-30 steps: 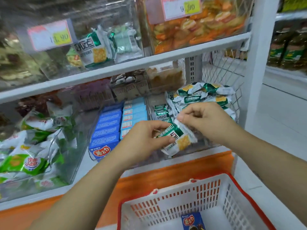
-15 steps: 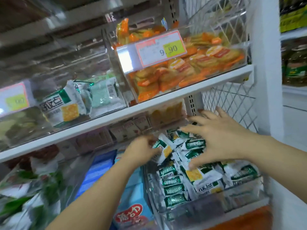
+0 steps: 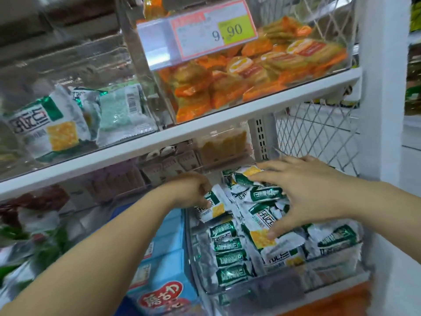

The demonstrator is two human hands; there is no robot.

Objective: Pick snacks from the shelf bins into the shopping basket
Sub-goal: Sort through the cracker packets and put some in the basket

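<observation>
Both hands are returning to the cracker bin (image 3: 284, 287): your left hand (image 3: 190, 190) is pinching one packet (image 3: 214, 207), your right hand (image 3: 303, 192) is spreading open over the others.

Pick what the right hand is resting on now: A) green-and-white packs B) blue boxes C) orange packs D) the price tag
A: the right hand lies spread, fingers straight, on the green-and-white packs in the lower bin. The orange packs sit a shelf above, the blue boxes to the left. The left hand grips one pack at the bin's left edge.
</observation>
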